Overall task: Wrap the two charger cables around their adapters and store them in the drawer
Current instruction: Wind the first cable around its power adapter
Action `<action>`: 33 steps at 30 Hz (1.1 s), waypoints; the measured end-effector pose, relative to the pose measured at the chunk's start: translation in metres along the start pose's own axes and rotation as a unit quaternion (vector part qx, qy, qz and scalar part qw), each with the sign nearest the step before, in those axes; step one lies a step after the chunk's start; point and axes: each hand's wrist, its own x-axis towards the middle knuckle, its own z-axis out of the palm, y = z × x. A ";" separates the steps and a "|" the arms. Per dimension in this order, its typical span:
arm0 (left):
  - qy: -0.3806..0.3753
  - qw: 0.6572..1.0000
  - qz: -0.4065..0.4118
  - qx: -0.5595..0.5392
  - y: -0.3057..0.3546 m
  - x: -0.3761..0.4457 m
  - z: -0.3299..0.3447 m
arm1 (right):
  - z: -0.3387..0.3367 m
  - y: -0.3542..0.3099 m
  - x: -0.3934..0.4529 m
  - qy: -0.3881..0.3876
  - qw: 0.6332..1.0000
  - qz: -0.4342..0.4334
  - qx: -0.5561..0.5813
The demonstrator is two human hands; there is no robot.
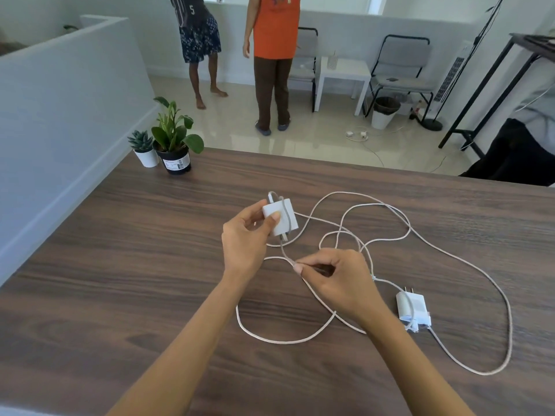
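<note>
My left hand (244,235) grips a white adapter (280,216) just above the wooden table (120,265). One turn of its white cable (286,219) runs over the adapter's face. My right hand (336,280) pinches that cable a little below the adapter, between thumb and forefinger. The rest of the cable lies in tangled loops (375,229) across the table. A second white adapter (413,307) lies on the table to the right of my right wrist, prongs pointing away from me, with its own cable (507,319) looping around it. No drawer is in view.
Two potted plants (168,145) stand at the table's far left corner beside a grey partition wall (60,100). Beyond the table's far edge two people (273,61) stand on the tiled floor, with chairs, a small white table (345,76) and a bin.
</note>
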 end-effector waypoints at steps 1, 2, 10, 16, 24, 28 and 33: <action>-0.008 1.000 0.003 0.004 -0.001 -0.001 -0.001 | -0.006 -0.002 0.003 -0.004 1.000 -0.009 -0.022; -0.015 1.000 0.004 0.009 -0.001 -0.002 -0.003 | -0.012 -0.004 0.006 -0.011 0.999 -0.021 -0.049; -0.105 0.994 0.006 0.039 0.000 -0.023 0.001 | -0.041 -0.017 0.046 0.004 0.973 -0.105 -0.203; -0.127 0.989 0.029 0.067 0.001 -0.027 -0.001 | -0.057 -0.027 0.068 -0.043 0.963 -0.123 -0.234; -0.170 0.983 0.000 0.061 0.002 -0.037 0.001 | -0.066 -0.031 0.088 -0.066 0.970 -0.149 -0.179; -0.187 0.981 -0.006 0.047 0.004 -0.040 0.001 | -0.062 -0.025 0.094 -0.062 0.978 -0.139 -0.142; -0.199 0.978 -0.010 0.060 0.007 -0.042 -0.003 | -0.057 -0.016 0.098 -0.067 0.985 -0.123 -0.098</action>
